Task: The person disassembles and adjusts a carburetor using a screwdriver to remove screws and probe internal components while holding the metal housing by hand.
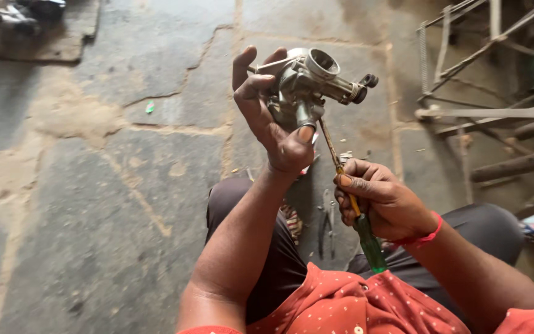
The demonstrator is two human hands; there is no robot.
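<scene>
My left hand [267, 117] holds up a grey metal carburetor [309, 83] in front of me, fingers wrapped round its left side and thumb pressed under its base. A round open throat on the carburetor faces up and right. My right hand [381, 201] grips a screwdriver [355, 207] with a green and yellow handle. The screwdriver's thin shaft runs up and left, and its tip meets the underside of the carburetor near my left thumb. A red band circles my right wrist.
I sit on a cracked grey stone floor [106, 185], knees in dark trousers below my hands. Pliers [327, 226] lie on the floor between my legs. A rusty metal frame [483, 93] of rods stands at the right. Dark parts [13, 15] lie at the top left.
</scene>
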